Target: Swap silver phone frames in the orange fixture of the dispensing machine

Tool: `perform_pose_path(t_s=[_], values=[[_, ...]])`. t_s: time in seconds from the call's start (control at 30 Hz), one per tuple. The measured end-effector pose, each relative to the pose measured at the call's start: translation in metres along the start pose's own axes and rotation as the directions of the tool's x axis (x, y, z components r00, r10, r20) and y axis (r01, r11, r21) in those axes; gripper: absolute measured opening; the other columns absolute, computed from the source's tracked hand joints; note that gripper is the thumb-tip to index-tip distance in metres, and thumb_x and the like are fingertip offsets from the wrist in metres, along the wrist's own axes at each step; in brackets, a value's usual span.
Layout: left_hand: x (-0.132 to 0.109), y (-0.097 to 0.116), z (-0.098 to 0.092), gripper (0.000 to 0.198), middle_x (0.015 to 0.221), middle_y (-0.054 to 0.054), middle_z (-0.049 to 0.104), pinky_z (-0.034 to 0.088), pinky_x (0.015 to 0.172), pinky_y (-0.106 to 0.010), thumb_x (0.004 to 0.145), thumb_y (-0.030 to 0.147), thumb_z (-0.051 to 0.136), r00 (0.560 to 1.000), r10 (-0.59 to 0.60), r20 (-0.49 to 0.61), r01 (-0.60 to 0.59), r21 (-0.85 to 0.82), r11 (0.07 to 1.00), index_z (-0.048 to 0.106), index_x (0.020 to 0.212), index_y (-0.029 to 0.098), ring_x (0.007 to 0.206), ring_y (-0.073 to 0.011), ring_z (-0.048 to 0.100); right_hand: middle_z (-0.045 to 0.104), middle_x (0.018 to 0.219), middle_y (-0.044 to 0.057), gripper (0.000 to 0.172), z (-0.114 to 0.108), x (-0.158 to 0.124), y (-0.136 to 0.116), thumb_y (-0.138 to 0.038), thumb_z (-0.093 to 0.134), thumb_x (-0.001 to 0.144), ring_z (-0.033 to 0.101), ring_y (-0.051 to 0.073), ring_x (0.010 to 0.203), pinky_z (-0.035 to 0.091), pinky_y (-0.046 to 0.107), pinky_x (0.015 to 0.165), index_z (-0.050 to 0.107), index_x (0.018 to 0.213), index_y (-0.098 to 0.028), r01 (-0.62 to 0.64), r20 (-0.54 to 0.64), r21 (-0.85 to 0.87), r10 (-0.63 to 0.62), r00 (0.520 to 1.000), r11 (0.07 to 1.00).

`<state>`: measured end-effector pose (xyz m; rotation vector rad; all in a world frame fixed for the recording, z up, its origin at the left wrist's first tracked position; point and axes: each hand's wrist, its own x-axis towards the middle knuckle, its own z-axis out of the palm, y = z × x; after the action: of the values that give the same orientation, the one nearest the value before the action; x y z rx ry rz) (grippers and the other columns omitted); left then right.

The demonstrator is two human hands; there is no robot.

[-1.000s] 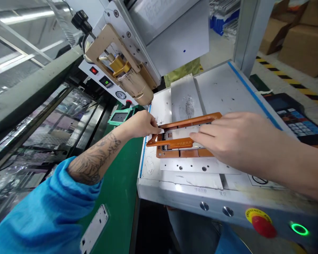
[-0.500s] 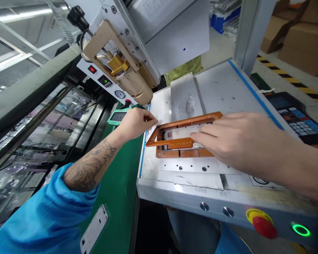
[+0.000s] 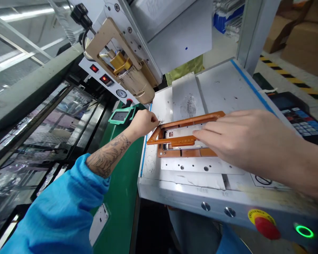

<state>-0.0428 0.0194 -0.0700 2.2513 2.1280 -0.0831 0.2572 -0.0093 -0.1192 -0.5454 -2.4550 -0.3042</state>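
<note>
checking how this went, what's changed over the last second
The left hand has moved up past the end of the orange frame, pinching a small white tab that now sits above the frame's corner. The right hand stays flat on the white panel, and the frame stays in place.

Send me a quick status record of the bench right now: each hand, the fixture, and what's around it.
Left hand: pinching a thin pale tab at the jig's edge
Right hand: fingers resting on a pale phone-shaped panel
Fixture: orange jig holding the panel, on the white machine bed
Above: gold-coloured machine head
Right of bed: keypad controller
Front edge: red emergency stop button
</note>
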Motion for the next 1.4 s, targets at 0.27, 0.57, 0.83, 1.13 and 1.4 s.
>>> perform_pose_path(t_s=[0.27, 0.57, 0.83, 1.13, 1.4], values=[[-0.021, -0.009, -0.017, 0.023, 0.077, -0.001, 0.071, 0.044, 0.065, -0.026, 0.092, 0.023, 0.056, 0.978, 0.173, 0.121, -0.157, -0.132, 0.979, 0.075, 0.105, 0.019, 0.066, -0.0146, 0.063, 0.062, 0.07, 0.0, 0.025, -0.006, 0.001, -0.001, -0.008, 0.048, 0.097, 0.05, 0.018, 0.063, 0.028, 0.036, 0.065, 0.06, 0.079, -0.02, -0.013, 0.026, -0.031, 0.014, 1.0, 0.999], [-0.015, -0.001, -0.009, 0.027, 0.093, -0.002, 0.074, 0.046, 0.076, -0.029, 0.092, 0.015, 0.048, 0.923, 0.297, 0.245, -0.297, -0.037, 0.954, 0.07, 0.105, 0.021, 0.079, -0.0171, 0.066, 0.061, 0.069, 0.0, 0.023, -0.003, 0.001, -0.003, -0.006, 0.049, 0.094, 0.05, 0.018, 0.063, 0.03, 0.035, 0.066, 0.059, 0.08, -0.02, 0.004, -0.002, -0.034, -0.004, 1.0, 0.999], [-0.021, -0.005, -0.004, 0.021, 0.087, -0.003, 0.072, 0.045, 0.073, -0.029, 0.092, 0.016, 0.047, 0.915, 0.353, 0.194, -0.357, -0.018, 0.934, 0.068, 0.096, 0.019, 0.077, -0.0181, 0.065, 0.063, 0.069, 0.001, 0.023, -0.004, 0.001, -0.001, -0.004, 0.047, 0.091, 0.052, 0.018, 0.061, 0.029, 0.034, 0.064, 0.063, 0.082, -0.018, 0.028, 0.023, -0.008, -0.027, 0.999, 1.0], [-0.026, 0.001, -0.002, 0.024, 0.087, -0.003, 0.072, 0.046, 0.073, -0.029, 0.094, 0.021, 0.046, 0.965, 0.197, 0.174, -0.185, -0.084, 0.979, 0.067, 0.105, 0.018, 0.077, -0.0189, 0.066, 0.061, 0.067, 0.001, 0.02, -0.003, 0.0, -0.004, -0.005, 0.05, 0.089, 0.051, 0.018, 0.06, 0.026, 0.034, 0.062, 0.061, 0.081, -0.019, 0.012, 0.032, 0.008, -0.012, 0.999, 1.0], [-0.028, 0.005, -0.005, 0.018, 0.079, -0.001, 0.069, 0.042, 0.069, -0.029, 0.09, 0.014, 0.048, 0.943, 0.285, 0.174, -0.277, -0.069, 0.958, 0.066, 0.091, 0.019, 0.069, -0.0157, 0.06, 0.058, 0.065, 0.0, 0.021, 0.001, -0.002, -0.004, -0.004, 0.05, 0.089, 0.05, 0.018, 0.061, 0.027, 0.035, 0.063, 0.06, 0.08, -0.02, -0.002, 0.0, -0.03, 0.002, 1.0, 1.0]])
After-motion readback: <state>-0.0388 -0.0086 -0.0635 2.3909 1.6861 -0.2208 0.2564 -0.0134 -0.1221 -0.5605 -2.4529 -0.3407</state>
